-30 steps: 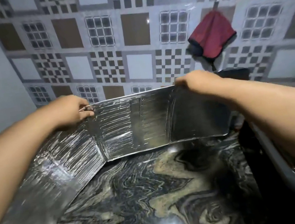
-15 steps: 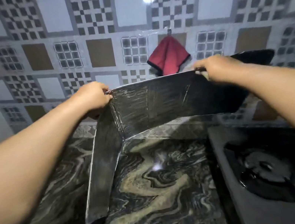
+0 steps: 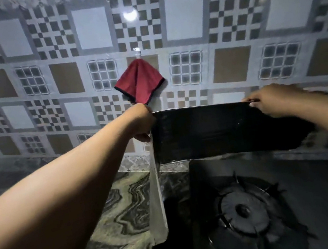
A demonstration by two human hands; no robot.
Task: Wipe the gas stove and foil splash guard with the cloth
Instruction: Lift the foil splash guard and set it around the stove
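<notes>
holding the foil splash guard (image 3: 214, 131) by its top edge, left hand (image 3: 142, 121) and right hand (image 3: 272, 101) both pinching it, above the gas stove (image 3: 244, 210); best lowered level and kept taut. the cloth (image 3: 140, 82) hangs on the far wall.

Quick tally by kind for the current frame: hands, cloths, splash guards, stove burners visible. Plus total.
Hands: 2, the left hand and the right hand, each gripping the guard's top edge
Cloths: 1, the red cloth hanging on the tiled wall
Splash guards: 1, the foil splash guard
Stove burners: 1, the burner on the gas stove
Total: 5
</notes>
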